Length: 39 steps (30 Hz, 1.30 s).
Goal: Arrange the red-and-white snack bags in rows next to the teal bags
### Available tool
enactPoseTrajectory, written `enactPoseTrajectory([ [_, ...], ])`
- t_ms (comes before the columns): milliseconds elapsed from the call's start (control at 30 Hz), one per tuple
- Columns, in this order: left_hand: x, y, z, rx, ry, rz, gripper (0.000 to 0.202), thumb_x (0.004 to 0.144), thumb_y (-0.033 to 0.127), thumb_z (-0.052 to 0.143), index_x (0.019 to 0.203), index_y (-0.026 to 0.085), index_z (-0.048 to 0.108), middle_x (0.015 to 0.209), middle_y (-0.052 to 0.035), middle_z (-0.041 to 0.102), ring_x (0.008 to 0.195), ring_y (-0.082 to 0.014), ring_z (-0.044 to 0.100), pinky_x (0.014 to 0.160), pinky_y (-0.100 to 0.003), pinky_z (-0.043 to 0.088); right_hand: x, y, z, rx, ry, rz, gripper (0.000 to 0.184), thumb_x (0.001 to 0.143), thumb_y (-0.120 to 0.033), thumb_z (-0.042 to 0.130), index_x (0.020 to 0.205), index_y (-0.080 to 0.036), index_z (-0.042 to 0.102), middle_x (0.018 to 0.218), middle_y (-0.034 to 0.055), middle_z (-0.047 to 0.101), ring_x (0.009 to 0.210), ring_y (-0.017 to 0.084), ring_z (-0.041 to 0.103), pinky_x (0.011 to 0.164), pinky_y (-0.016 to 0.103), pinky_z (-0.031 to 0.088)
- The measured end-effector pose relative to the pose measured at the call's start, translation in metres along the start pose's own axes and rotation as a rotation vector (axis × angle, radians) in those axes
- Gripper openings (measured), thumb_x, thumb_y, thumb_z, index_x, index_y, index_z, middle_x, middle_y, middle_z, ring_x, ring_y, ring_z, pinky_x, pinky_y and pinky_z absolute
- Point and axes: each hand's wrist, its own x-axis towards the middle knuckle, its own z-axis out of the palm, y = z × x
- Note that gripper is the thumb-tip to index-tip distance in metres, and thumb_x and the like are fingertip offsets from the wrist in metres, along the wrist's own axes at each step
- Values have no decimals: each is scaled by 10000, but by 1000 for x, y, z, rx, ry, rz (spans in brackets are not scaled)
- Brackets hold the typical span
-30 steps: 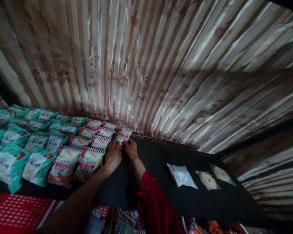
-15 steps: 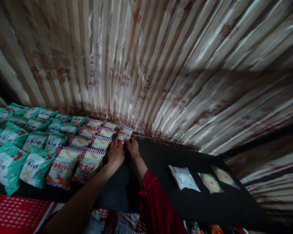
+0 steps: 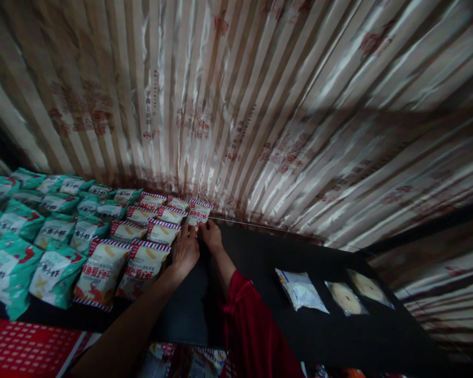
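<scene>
Both my hands reach to the back of a black shelf [image 3: 260, 262] and pinch the lower edge of one small white snack packet with a red and blue border [image 3: 199, 214], which stands at the back beside the striped wall. My left hand [image 3: 184, 249] grips its lower left edge, fingers curled. My right hand [image 3: 210, 236], in a red sleeve, grips its lower right edge. The packet stands at the right end of the rows of matching white packets [image 3: 144, 262].
Green snack packets [image 3: 51, 231] fill the left of the shelf in rows. Three flat clear packets [image 3: 301, 290] lie on the shelf to the right. A striped, shiny sheet [image 3: 260, 105] covers the back wall. A red basket [image 3: 27, 349] sits below left.
The hands stay on the same packet at the back, shifting it slightly left toward the row. The view has drifted a little.
</scene>
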Motion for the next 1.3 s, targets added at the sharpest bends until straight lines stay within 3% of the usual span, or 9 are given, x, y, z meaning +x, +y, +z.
enactPoseTrajectory([
  [133,-1,0,1,19,-8,7,440,813,109,457,1249,83,513,1393,-194,436,1233,-304,457,1011,-429,401,-9,1,5,-41,121,-66,469,851,-330,515,1277,-136,487,1111,134,644,1005,231,603,857,328,456],
  [233,0,-1,2,33,-17,31,443,831,106,422,1266,76,501,1404,-177,434,1264,-287,428,1039,-410,374,-17,3,11,-59,173,-170,552,853,-325,511,1356,-122,407,1202,160,587,1091,243,561,907,343,444],
  [467,0,-8,8,42,-38,73,456,842,89,363,1276,50,495,1402,-176,442,1294,-270,396,1061,-394,350,-16,7,18,-93,131,-243,515,853,-263,498,1347,-129,440,1156,145,625,1043,237,585,928,362,436],
  [633,-1,-7,8,70,-17,64,437,842,98,372,1253,81,521,1370,-163,484,1295,-267,399,1054,-411,358,-16,8,17,-61,110,-252,543,828,-232,513,1361,-176,425,1049,89,678,958,216,621,866,332,463],
  [800,-7,-4,3,91,-8,65,421,852,115,384,1247,67,520,1368,-178,478,1299,-279,397,1061,-401,350,-26,8,18,-70,182,-227,549,814,-250,525,1337,-107,437,1186,154,612,1085,251,567,946,371,427],
  [1033,-29,0,-1,41,5,80,391,863,110,386,1219,69,545,1341,-167,508,1273,-256,430,1041,-371,387,-52,10,13,-74,241,-240,463,810,-205,492,1254,-73,508,1257,187,558,1199,261,491,1013,407,385],
  [1300,-76,8,-8,-61,-27,112,377,871,140,392,1211,96,548,1288,-151,552,1212,-240,474,1015,-382,418,-109,15,1,-32,222,-261,403,838,-169,408,1204,-84,553,1258,176,559,1189,239,490,1018,411,387],
])
